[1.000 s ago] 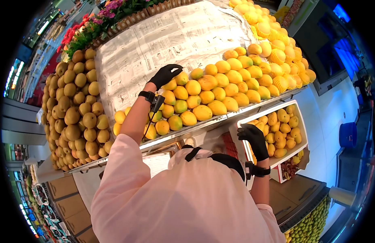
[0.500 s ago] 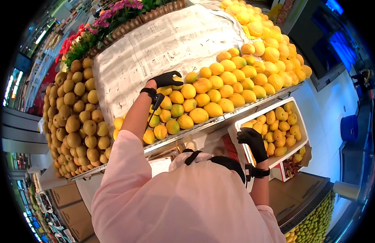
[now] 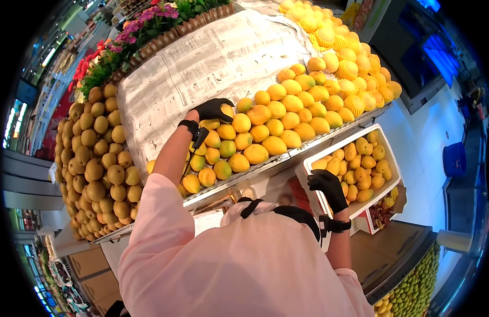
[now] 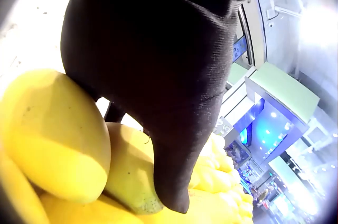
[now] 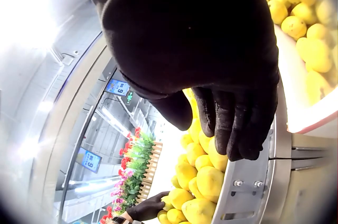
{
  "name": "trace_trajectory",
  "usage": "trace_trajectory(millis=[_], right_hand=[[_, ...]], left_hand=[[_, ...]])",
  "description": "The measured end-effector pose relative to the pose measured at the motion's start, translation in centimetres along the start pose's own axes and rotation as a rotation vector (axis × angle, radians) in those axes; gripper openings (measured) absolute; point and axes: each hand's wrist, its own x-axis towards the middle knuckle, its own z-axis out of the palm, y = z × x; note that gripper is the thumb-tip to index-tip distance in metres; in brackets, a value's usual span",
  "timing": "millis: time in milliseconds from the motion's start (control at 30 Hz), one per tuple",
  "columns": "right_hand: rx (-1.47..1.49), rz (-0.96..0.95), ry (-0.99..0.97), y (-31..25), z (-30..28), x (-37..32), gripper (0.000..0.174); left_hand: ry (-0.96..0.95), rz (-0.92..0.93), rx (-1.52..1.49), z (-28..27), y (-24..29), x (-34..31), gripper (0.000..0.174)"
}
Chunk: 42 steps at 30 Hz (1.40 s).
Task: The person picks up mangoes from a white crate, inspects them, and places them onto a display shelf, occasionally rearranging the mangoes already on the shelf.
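Note:
My black-gloved left hand (image 3: 214,110) is at the back left end of the mango rows, its thumb and fingers curled round a yellow mango (image 3: 227,111). In the left wrist view, the hand (image 4: 153,60) has its thumb against a greenish-yellow mango (image 4: 129,166), beside a larger yellow one (image 4: 55,134). My right hand (image 3: 328,189), also gloved in black, hangs over the near left side of a white box (image 3: 307,165) of mangoes. The right wrist view shows that hand (image 5: 195,49) with loosely bent fingers and nothing in them.
Newspaper (image 3: 176,68) covers the stand behind the mangoes. Brown round fruit (image 3: 94,169) is heaped at left, and net-wrapped yellow fruit (image 3: 348,69) at the back right. Flowers behind a small wooden fence (image 3: 149,50) line the far edge. A blue bin (image 3: 454,159) stands on the floor.
The head view has shifted, so the stand appears further left. My left fingers have curled lower round the mango at the row's end. My right hand stays over the box's side.

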Motion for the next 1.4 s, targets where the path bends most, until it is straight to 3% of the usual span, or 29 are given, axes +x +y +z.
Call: trace_trajectory(millis=[167,300,400,433,467,567,700,867,1000,1133,1200,1267,1400], right_hand=[[-0.026,0.007,-0.027,0.2,0.3,0.4,0.025],[0.016,0.002,-0.033,0.0,0.3,0.6,0.025],[0.036,-0.002,-0.032,-0.1,-0.4,0.3,0.026],[0.036,-0.002,-0.032,-0.1,-0.9,0.1,0.026],[0.039,-0.002,-0.026,-0.2,-1.3,-0.2,0.026],[0.028,0.010,0.028,0.5,-3.2,-0.3,0.026],[0.061,0.016,0.077,1.7,-6.0,-0.9,0.027],[-0.058,0.089,0.172,3.8,-9.2,-1.6,0.024],[-0.010,0.020,0.218,8.8,-12.8,-1.8,0.024],[0.050,0.239,0.295,11.0,-15.1,-2.4,0.024],[0.048,0.224,0.272,10.7,-15.3,-3.5,0.021],[0.134,0.241,0.302,11.0,-15.6,-3.9,0.019],[0.168,0.289,0.361,11.0,-16.0,-4.9,0.016]], left_hand=[[0.080,0.091,0.011,0.8,-1.8,0.0,0.068],[0.192,-0.020,-0.129,0.0,-1.2,-0.4,0.057],[0.394,-0.082,-0.201,-0.8,-0.8,-0.9,0.044],[0.462,-0.059,-0.200,-1.0,1.5,-2.6,0.038],[0.522,0.070,-0.194,-1.2,-0.4,-2.1,0.032],[0.662,0.167,-0.343,-0.9,-1.1,-2.3,0.027],[0.757,0.187,-0.610,1.0,1.4,-4.2,0.024],[0.673,0.169,-0.631,6.3,5.1,-6.0,0.020],[0.599,0.089,-0.571,11.4,7.2,-5.7,0.020],[0.488,0.061,-0.622,15.6,9.9,-5.3,0.019],[0.441,0.025,-0.566,17.2,11.2,-5.1,0.018],[0.425,0.155,-0.638,19.1,12.4,-4.7,0.018],[0.362,0.148,-0.592,21.4,14.1,-4.0,0.016]])
